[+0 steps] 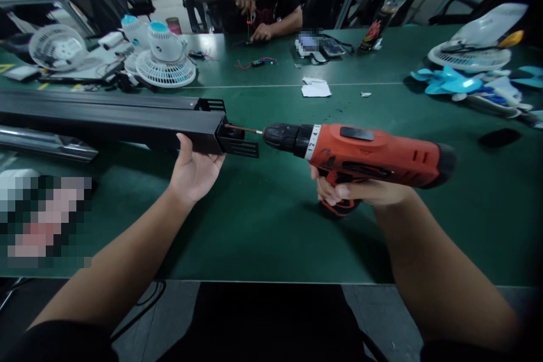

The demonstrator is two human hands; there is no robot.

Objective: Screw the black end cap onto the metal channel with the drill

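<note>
My right hand [339, 189] grips the handle of an orange and black cordless drill [377, 153], which points left. From its chuck a long thin bit [244, 129] reaches into the open end of a long black rectangular housing [169, 124]; the tip is hidden inside. Slotted black brackets [241, 147] stick out at that end. My left hand [197, 172] holds the housing from below near this end, thumb on the near side and fingers underneath. Behind it lies a second black length [148, 100] with a similar slotted end.
A shiny metal strip [46, 144] lies at left. White fan parts [165, 68] stand beyond the housing; blue fan blades [449, 80] lie at right. A scrap of paper [316, 88], a bottle [382, 17] and small wired boards [258, 62] are farther back. Across the table [271, 237], a person handles a screwdriver.
</note>
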